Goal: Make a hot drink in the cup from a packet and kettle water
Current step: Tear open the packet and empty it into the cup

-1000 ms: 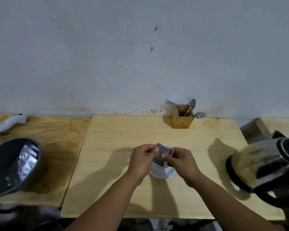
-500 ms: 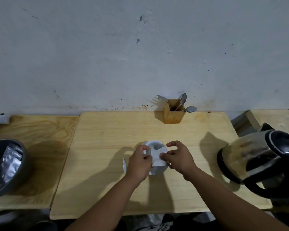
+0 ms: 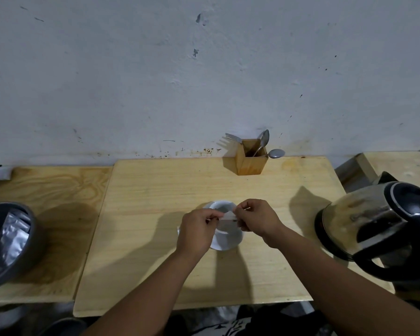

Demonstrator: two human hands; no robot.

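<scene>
Pinching 1 packet (image 3: 228, 218) over 1 cup (image 3: 224, 238), 2 hands.

both hands (image 3: 197, 229) pinching packet (image 3: 228, 218) over cup (image 3: 224, 240), kettle (image 3: 374, 229) rt

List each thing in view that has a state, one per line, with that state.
packet: pinched at both ends, held over the cup
cup: upright on the board, contents hidden
kettle: lid shut, standing at the right
holder: upright, with a fork and spoon in it
bin: open, silver wrappers inside
left hand: shut on packet
right hand: shut on packet
</scene>
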